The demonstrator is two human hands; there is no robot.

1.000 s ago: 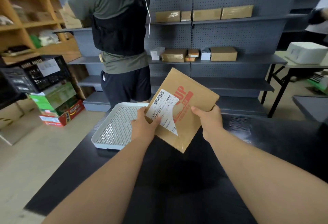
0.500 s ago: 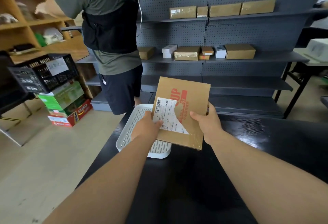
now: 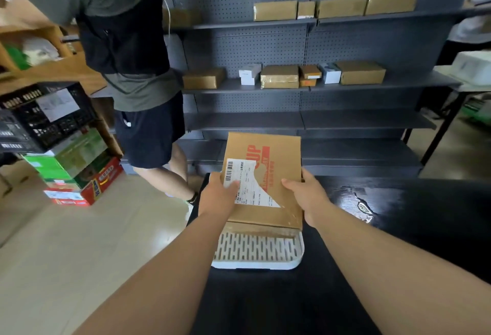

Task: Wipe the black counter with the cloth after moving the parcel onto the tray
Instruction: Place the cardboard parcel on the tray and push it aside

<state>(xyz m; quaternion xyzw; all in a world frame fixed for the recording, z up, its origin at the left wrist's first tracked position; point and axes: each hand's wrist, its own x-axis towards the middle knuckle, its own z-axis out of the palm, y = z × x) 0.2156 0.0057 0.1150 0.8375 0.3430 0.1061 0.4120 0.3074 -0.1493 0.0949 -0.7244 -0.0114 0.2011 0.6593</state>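
A flat brown cardboard parcel [image 3: 276,164] with red print and a white shipping label is held over the far part of a white slotted tray [image 3: 257,251]. My left hand [image 3: 219,194] grips its left edge on the label, and my right hand [image 3: 305,196] grips its right edge. The tray stands on the black counter [image 3: 398,228] at its left end. The parcel hides most of the tray's far half. No cloth is in view.
A person [image 3: 127,69] stands just beyond the counter's left end, facing wooden shelves. Grey pegboard shelving [image 3: 305,87] with several boxes runs behind the counter. A black crate [image 3: 39,114] on stacked coloured boxes sits on the floor at left. A shiny wet-looking patch [image 3: 361,202] marks the counter.
Both hands have carried the parcel left and forward until it sits squarely over the tray, and it has turned from tilted to straight. The view has swung left.
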